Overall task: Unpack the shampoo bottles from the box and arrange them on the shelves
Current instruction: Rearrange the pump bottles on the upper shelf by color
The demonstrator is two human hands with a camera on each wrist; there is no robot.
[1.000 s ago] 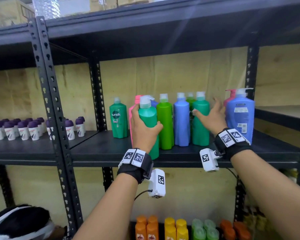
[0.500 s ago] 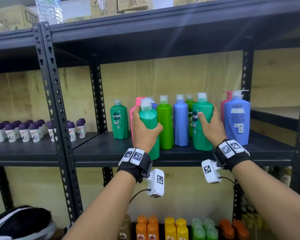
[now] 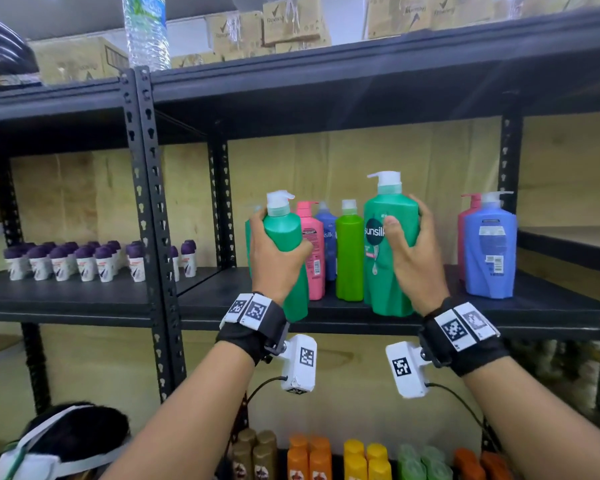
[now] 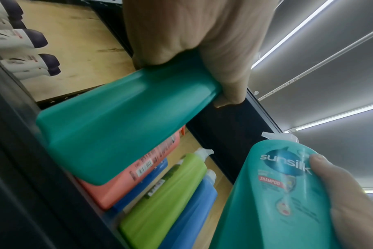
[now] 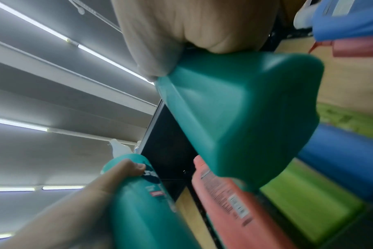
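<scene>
Two green bottles fill our hands: left hand [image 3: 278, 261] grips one [image 3: 286, 244], right hand [image 3: 414, 268] another [image 3: 388, 258], beside the pink bottle [image 3: 313, 244]; wrist views show their undersides.

"sunsilk" stands on the teal bottle [image 3: 388, 251] – in the left wrist view "SHAMPOO" reads in a red band beneath it. The blue bottle [image 3: 327, 237] behind shows "silk" – the rest is hidden.

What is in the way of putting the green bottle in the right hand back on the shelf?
Nothing visible blocks it. The right hand holds the green Sunsilk bottle at the front of the shelf, with bare shelf between the lime green bottle and the blue bottle.
</scene>
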